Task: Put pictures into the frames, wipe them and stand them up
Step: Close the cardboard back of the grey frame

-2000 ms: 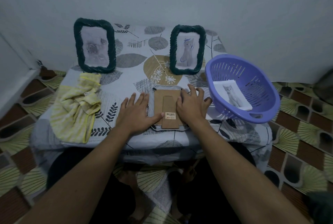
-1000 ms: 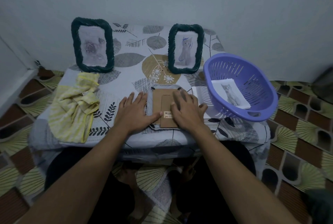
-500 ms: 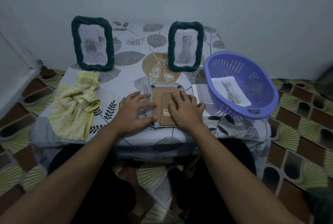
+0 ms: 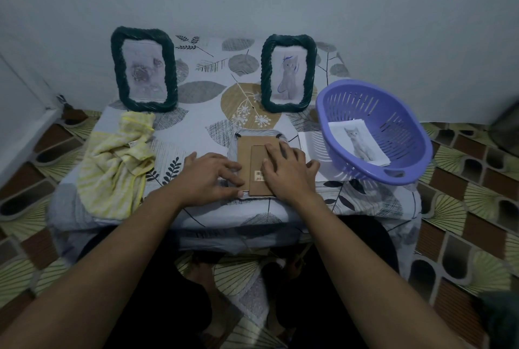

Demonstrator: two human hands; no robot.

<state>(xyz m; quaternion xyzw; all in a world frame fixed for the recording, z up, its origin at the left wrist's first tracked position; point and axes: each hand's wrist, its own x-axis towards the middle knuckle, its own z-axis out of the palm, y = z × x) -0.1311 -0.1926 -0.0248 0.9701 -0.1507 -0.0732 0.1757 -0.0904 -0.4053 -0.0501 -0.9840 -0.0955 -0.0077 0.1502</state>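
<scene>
Leaf-printed cloth covers the low table (image 4: 202, 124). At its near edge the face-down frame (image 4: 243, 152) lies with its brown backing up and its long axis running straight away from you. Your right hand (image 4: 286, 173) lies flat on the backing, fingers straight and spread, pressing down. Your left hand (image 4: 209, 177) sits against the frame's left edge, fingers loosely bent, tips touching the rim and clasping nothing. Both hands are on it, so turning it over looks like the next move. The yellow cloth (image 4: 118, 163) lies well to the left, nearer your left hand.
</scene>
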